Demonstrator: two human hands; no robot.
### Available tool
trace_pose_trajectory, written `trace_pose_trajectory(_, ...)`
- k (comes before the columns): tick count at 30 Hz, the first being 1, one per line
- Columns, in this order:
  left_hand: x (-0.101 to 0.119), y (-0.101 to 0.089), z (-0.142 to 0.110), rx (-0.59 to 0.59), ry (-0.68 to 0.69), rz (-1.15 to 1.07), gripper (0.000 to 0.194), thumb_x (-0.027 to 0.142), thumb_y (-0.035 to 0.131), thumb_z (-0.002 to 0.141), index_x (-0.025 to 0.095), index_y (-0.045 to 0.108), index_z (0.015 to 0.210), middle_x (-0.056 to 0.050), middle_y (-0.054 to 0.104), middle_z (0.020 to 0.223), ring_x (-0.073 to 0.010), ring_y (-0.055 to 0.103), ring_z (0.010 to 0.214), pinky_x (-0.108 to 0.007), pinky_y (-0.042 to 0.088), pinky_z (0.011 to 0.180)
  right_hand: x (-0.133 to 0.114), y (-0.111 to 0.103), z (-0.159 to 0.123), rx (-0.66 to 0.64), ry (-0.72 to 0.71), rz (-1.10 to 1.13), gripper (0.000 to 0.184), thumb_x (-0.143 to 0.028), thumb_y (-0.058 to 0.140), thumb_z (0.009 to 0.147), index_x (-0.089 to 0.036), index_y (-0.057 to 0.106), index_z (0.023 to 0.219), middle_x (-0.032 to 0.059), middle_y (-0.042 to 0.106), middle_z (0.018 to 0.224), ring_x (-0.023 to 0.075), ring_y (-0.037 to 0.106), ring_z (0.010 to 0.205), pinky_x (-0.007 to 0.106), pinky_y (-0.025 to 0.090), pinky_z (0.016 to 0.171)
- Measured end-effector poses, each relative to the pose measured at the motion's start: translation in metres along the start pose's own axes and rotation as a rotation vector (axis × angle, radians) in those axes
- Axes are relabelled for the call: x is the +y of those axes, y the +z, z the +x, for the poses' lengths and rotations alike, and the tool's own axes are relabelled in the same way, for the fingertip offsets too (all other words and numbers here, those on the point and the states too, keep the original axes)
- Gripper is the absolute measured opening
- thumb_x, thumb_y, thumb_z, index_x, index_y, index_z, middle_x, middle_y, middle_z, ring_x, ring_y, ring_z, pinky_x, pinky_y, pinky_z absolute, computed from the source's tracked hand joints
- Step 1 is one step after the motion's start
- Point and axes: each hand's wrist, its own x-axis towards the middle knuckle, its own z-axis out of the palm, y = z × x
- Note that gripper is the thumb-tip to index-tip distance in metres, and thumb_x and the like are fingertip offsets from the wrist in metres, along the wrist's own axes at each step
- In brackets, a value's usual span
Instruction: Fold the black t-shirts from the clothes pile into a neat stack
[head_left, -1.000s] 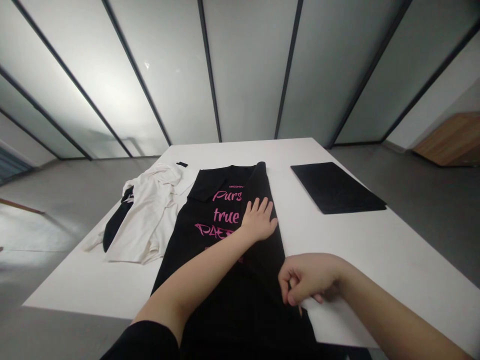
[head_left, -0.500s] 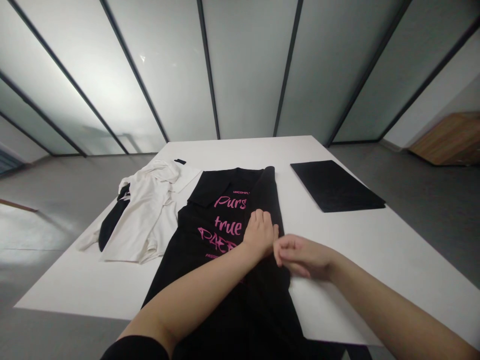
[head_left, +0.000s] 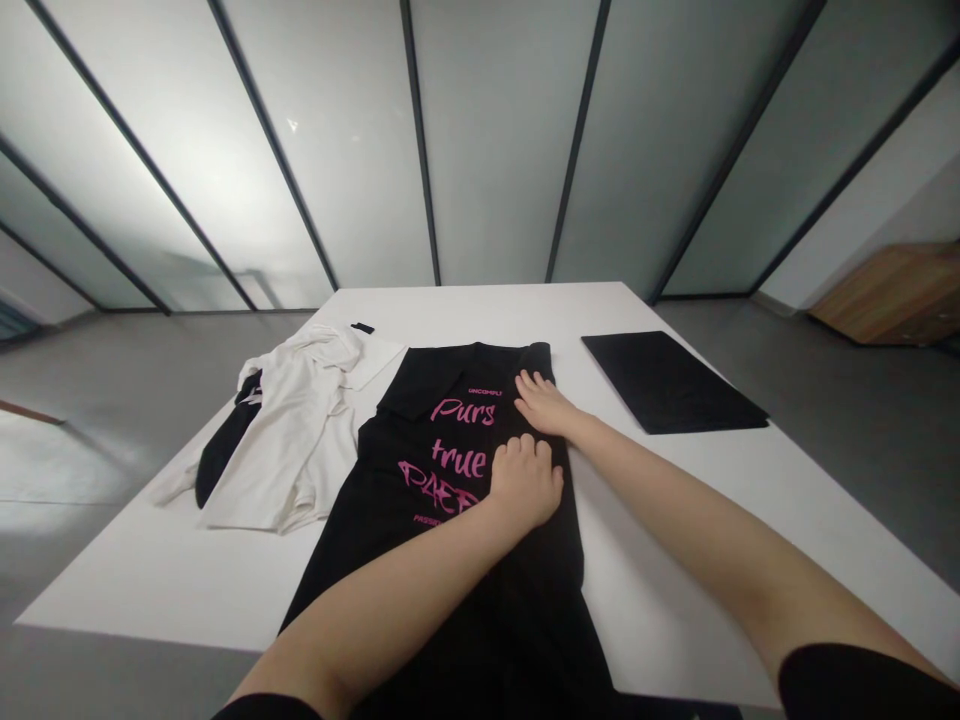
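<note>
A black T-shirt (head_left: 457, 585) with pink lettering lies lengthwise before me, its right side folded inward over part of the print. My left hand (head_left: 526, 482) rests on that folded side with fingers curled down against the cloth; the fingertips are hidden. Farther up, near the shirt's top right edge, my right hand (head_left: 543, 404) lies flat on the fabric with its fingers spread. The shirt's left sleeve is folded in over the body, and its lower end runs past the table's near edge.
On the white table (head_left: 480, 308), a crumpled white garment (head_left: 292, 430) lies at left with a black piece (head_left: 227, 450) partly under it. A small black item (head_left: 363, 328) sits behind. A flat folded black cloth (head_left: 671, 385) lies at right. Frosted glass panels stand beyond.
My left hand has gone from flat with spread fingers to curled on the shirt. The right hand has left the shirt's lower right edge, moved up and flattened near the top.
</note>
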Motion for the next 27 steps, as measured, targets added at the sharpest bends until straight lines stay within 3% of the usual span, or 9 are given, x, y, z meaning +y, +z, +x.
trace_pose_trajectory(8, -0.001, -0.002, -0.001, 0.011, 0.008, -0.016, 0.032, 0.047, 0.055, 0.105, 0.020, 0.067, 0.117, -0.015, 0.066, 0.114, -0.0331, 0.062, 0.111, -0.048, 0.052, 0.092, 0.012, -0.009, 0.055, 0.050, 0.185, -0.084, 0.078, -0.053, 0.028, 0.111, -0.006, 0.028, 0.173, 0.0243, 0.020, 0.181, 0.0453, 0.024, 0.165, 0.055, 0.022, 0.132)
trace_pose_trajectory(16, -0.002, 0.001, -0.002, 0.021, 0.010, -0.006, 0.032, 0.048, 0.055, 0.105, 0.021, 0.066, 0.117, -0.014, 0.065, 0.114, -0.0328, 0.062, 0.110, -0.048, 0.051, 0.091, 0.019, -0.013, 0.077, 0.046, 0.279, -0.025, 0.083, -0.073, 0.035, 0.105, -0.026, 0.035, 0.174, 0.0164, 0.017, 0.184, 0.0484, 0.015, 0.166, 0.065, 0.016, 0.130)
trace_pose_trajectory(19, -0.003, 0.001, -0.002, 0.019, 0.014, -0.003, 0.032, 0.049, 0.055, 0.105, 0.021, 0.065, 0.116, -0.014, 0.065, 0.115, -0.0324, 0.062, 0.110, -0.048, 0.051, 0.091, 0.019, -0.010, 0.078, 0.113, 0.300, 0.017, 0.076, -0.068, 0.030, 0.109, -0.028, 0.035, 0.173, 0.0164, 0.019, 0.183, 0.0482, 0.018, 0.165, 0.065, 0.019, 0.129)
trace_pose_trajectory(22, -0.004, 0.000, -0.002, 0.018, 0.021, -0.004, 0.032, 0.049, 0.056, 0.105, 0.020, 0.065, 0.115, -0.013, 0.065, 0.114, -0.0324, 0.062, 0.110, -0.048, 0.052, 0.090, 0.020, -0.008, 0.072, 0.327, 0.336, 0.043, 0.065, -0.051, 0.025, 0.113, -0.024, 0.039, 0.171, 0.0190, 0.026, 0.180, 0.0464, 0.029, 0.160, 0.064, 0.025, 0.125)
trace_pose_trajectory(25, -0.003, -0.001, -0.003, 0.015, 0.027, 0.001, 0.032, 0.049, 0.057, 0.105, 0.020, 0.064, 0.116, -0.013, 0.065, 0.114, -0.0322, 0.062, 0.111, -0.047, 0.052, 0.090, 0.021, -0.007, 0.064, 0.534, 0.315, 0.039, 0.054, -0.034, 0.033, 0.110, -0.014, 0.059, 0.153, 0.0245, 0.046, 0.164, 0.0415, 0.045, 0.146, 0.056, 0.037, 0.119)
trace_pose_trajectory(27, -0.003, -0.002, -0.003, 0.018, 0.025, 0.005, 0.032, 0.049, 0.057, 0.105, 0.020, 0.064, 0.116, -0.013, 0.065, 0.114, -0.0320, 0.062, 0.112, -0.047, 0.051, 0.092, 0.021, -0.007, 0.061, 0.523, 0.273, 0.030, 0.043, -0.030, 0.044, 0.105, -0.013, 0.069, 0.136, 0.0239, 0.060, 0.145, 0.0385, 0.055, 0.133, 0.051, 0.044, 0.113)
